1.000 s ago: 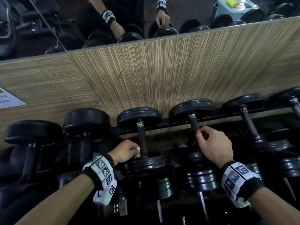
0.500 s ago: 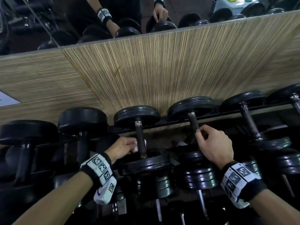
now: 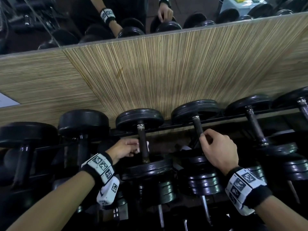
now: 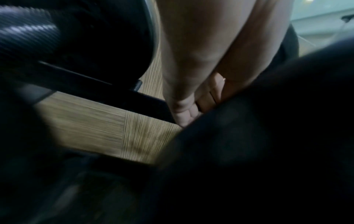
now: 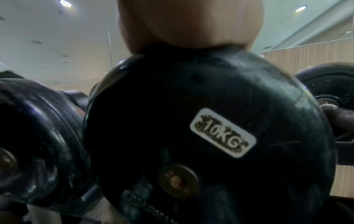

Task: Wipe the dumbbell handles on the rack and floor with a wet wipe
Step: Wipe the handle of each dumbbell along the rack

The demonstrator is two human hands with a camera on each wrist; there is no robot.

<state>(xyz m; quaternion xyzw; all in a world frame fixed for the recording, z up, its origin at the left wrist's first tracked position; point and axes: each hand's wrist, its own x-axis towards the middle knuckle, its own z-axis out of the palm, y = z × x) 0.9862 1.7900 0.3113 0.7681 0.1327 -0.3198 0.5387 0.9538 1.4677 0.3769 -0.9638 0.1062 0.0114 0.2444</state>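
Black dumbbells lie in a row on a rack against a wood-grain wall. My left hand curls round the dark handle of the middle dumbbell with a white wet wipe wrapped on it; a bit of wipe shows on the handle's right side. My right hand grips the handle of the dumbbell just to the right. In the right wrist view, that dumbbell's near plate, labelled 10KG, fills the picture and hides the fingers. The left wrist view is dark and blurred, showing only curled fingers.
More dumbbells lie left and right on the top shelf, with others on a lower shelf. A mirror above the wall panel reflects my arms and a grey box. A white sign hangs at far left.
My left hand with the wipe has slid a little up the middle handle. The right hand keeps its grip on the neighbouring handle. The head view has shifted slightly.
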